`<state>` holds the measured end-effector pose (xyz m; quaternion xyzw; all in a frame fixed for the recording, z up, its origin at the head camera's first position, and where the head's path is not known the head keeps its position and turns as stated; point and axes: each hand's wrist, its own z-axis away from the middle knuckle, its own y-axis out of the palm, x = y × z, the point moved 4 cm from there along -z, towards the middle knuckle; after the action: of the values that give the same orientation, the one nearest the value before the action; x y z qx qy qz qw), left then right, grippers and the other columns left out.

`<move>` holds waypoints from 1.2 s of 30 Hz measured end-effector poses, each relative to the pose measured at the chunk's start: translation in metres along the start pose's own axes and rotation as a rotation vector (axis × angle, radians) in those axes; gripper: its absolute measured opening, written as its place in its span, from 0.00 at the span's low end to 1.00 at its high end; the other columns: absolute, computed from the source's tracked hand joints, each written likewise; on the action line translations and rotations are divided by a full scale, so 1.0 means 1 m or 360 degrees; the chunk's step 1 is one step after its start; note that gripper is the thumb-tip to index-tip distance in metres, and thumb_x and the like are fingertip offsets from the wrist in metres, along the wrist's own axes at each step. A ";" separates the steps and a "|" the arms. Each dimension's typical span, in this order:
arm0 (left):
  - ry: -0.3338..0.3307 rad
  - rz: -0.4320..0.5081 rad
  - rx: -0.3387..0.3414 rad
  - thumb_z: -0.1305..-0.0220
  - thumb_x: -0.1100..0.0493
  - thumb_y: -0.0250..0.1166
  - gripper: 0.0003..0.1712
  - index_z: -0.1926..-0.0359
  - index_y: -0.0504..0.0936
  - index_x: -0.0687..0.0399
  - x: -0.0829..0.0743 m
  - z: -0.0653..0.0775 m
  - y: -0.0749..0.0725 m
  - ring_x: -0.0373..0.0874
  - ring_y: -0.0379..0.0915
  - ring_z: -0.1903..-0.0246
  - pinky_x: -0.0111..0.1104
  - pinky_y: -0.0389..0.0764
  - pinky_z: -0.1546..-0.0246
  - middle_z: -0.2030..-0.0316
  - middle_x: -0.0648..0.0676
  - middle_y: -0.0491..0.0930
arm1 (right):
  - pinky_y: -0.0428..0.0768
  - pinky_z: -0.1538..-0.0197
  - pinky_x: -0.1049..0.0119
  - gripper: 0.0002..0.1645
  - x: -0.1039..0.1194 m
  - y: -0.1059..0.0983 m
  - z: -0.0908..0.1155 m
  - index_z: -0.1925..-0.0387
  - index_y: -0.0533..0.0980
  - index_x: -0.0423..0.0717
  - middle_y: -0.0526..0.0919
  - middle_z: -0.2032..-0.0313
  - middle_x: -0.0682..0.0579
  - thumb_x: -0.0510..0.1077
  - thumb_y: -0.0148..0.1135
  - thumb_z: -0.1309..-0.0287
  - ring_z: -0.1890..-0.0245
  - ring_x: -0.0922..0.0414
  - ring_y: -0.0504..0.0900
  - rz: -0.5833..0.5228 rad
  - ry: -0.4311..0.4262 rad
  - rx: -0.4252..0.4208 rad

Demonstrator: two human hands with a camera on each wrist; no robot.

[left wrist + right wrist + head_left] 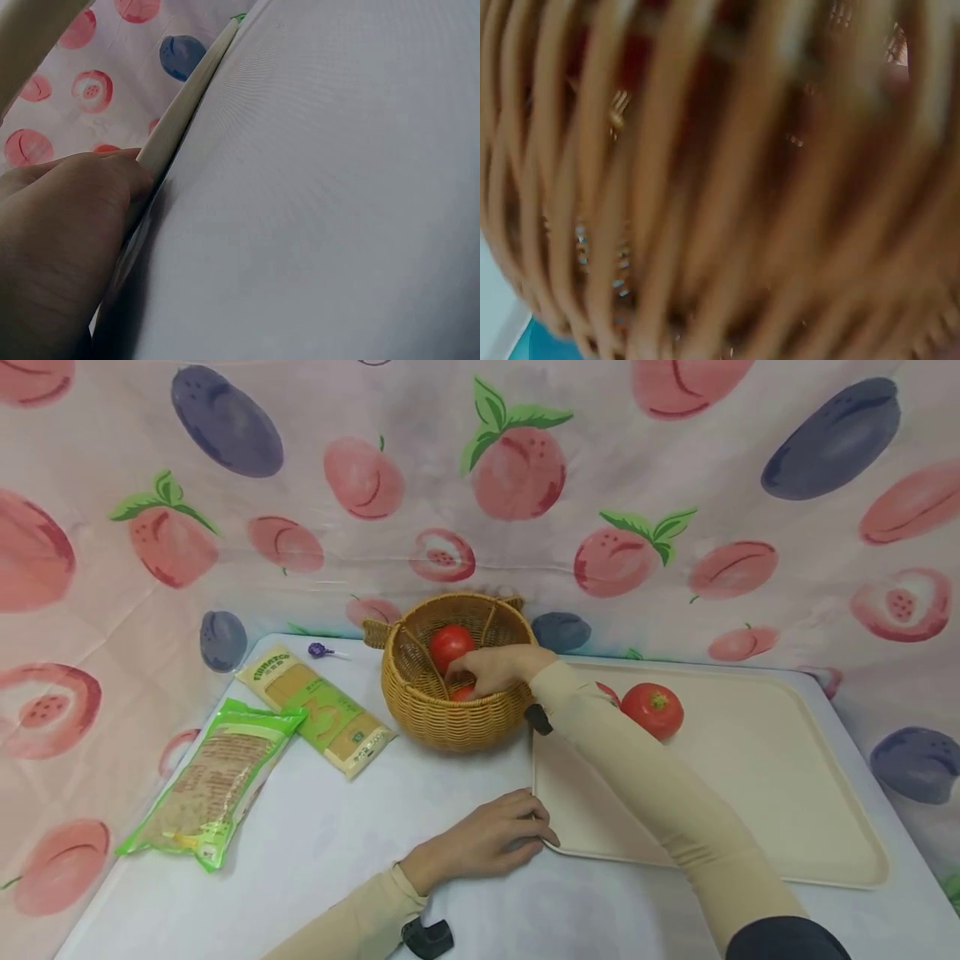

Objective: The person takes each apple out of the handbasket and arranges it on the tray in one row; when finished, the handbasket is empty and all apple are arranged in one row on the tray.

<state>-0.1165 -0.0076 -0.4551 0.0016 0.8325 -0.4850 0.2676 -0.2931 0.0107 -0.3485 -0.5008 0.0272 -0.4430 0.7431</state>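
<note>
The right hand (498, 669) is gripping a tomato (462, 692) beneath it. The left hand (491, 837) is pinching the tray (772, 777)

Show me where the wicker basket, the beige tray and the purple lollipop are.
Wicker basket (459, 725), head view, front of its woven wall.
Beige tray (780, 760), head view, its bare flat surface.
Purple lollipop (317, 650), head view, its wrapped candy end.

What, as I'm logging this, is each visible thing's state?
Wicker basket: upright, uncovered.
Basket tomatoes: red, inside, partly hidden.
Right hand: in the basket, fingers curled over one tomato.
Beige tray: lying flat.
Tray tomatoes: red, one mostly hidden.
Left hand: gripping the tray's corner.
Yellow food packet: lying flat, looks sealed.
Green-edged food bag: lying flat, looks sealed.
Purple lollipop: lying down, seems wrapped.
</note>
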 end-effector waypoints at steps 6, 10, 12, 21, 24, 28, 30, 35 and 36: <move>-0.0015 0.0018 0.0028 0.39 0.57 0.53 0.12 0.56 0.77 0.39 0.002 0.001 0.001 0.29 0.61 0.54 0.19 0.65 0.49 0.60 0.40 0.69 | 0.64 0.38 0.61 0.32 -0.002 0.007 -0.010 0.40 0.62 0.55 0.67 0.44 0.56 0.54 0.55 0.48 0.43 0.58 0.64 -0.0004 0.0086 0.0158; -0.0012 0.0003 0.0039 0.39 0.56 0.53 0.12 0.56 0.77 0.39 0.001 0.002 0.003 0.29 0.61 0.55 0.20 0.64 0.46 0.60 0.39 0.69 | 0.61 0.36 0.58 0.36 -0.005 0.011 -0.011 0.38 0.59 0.59 0.65 0.43 0.56 0.56 0.54 0.49 0.43 0.58 0.62 0.0055 0.0185 0.0242; -0.0003 -0.0002 0.0037 0.39 0.56 0.53 0.11 0.56 0.77 0.39 0.001 0.001 0.002 0.30 0.61 0.54 0.22 0.62 0.42 0.60 0.40 0.69 | 0.61 0.36 0.58 0.36 -0.005 0.012 -0.011 0.37 0.58 0.59 0.66 0.43 0.55 0.56 0.54 0.49 0.43 0.57 0.63 0.0090 0.0194 0.0271; 0.0002 0.0005 0.0034 0.39 0.57 0.54 0.11 0.57 0.77 0.40 0.000 0.000 0.000 0.31 0.63 0.54 0.26 0.57 0.37 0.61 0.41 0.70 | 0.59 0.36 0.57 0.40 -0.005 0.012 -0.011 0.36 0.55 0.59 0.63 0.42 0.56 0.56 0.55 0.51 0.43 0.57 0.60 0.0032 0.0180 0.0360; 0.0006 0.0000 0.0033 0.39 0.57 0.54 0.11 0.57 0.77 0.40 0.000 0.000 -0.001 0.30 0.63 0.54 0.26 0.57 0.37 0.61 0.41 0.70 | 0.59 0.36 0.57 0.40 -0.005 0.012 -0.010 0.36 0.54 0.60 0.63 0.41 0.56 0.58 0.55 0.51 0.42 0.57 0.60 0.0044 0.0165 0.0362; 0.0006 -0.0008 0.0034 0.39 0.57 0.54 0.11 0.57 0.77 0.40 -0.001 0.000 -0.001 0.30 0.62 0.54 0.25 0.57 0.36 0.61 0.40 0.70 | 0.60 0.36 0.57 0.41 -0.004 0.011 -0.010 0.36 0.55 0.58 0.64 0.42 0.55 0.59 0.55 0.52 0.43 0.57 0.61 0.0054 0.0129 0.0327; 0.0003 -0.0010 0.0035 0.39 0.57 0.54 0.11 0.57 0.77 0.40 -0.001 0.000 -0.001 0.30 0.62 0.54 0.25 0.57 0.36 0.61 0.40 0.70 | 0.61 0.37 0.58 0.41 -0.004 0.011 -0.011 0.37 0.56 0.56 0.65 0.43 0.55 0.60 0.55 0.53 0.44 0.57 0.63 0.0046 0.0101 0.0299; 0.0001 -0.0015 0.0038 0.39 0.57 0.53 0.11 0.57 0.77 0.40 0.000 0.001 -0.001 0.30 0.62 0.54 0.25 0.58 0.37 0.60 0.41 0.70 | 0.63 0.39 0.61 0.40 -0.002 0.009 -0.012 0.40 0.60 0.56 0.67 0.47 0.56 0.61 0.57 0.56 0.46 0.58 0.64 0.0019 0.0076 0.0217; -0.0001 -0.0014 0.0038 0.39 0.57 0.53 0.11 0.57 0.77 0.40 0.000 0.001 -0.001 0.30 0.62 0.54 0.24 0.59 0.38 0.60 0.41 0.70 | 0.64 0.40 0.62 0.40 -0.002 0.008 -0.012 0.41 0.60 0.56 0.67 0.47 0.57 0.62 0.57 0.57 0.46 0.59 0.64 0.0020 0.0078 0.0196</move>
<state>-0.1167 -0.0088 -0.4548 0.0008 0.8266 -0.4961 0.2657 -0.2951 0.0047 -0.3617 -0.4430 0.0211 -0.4513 0.7743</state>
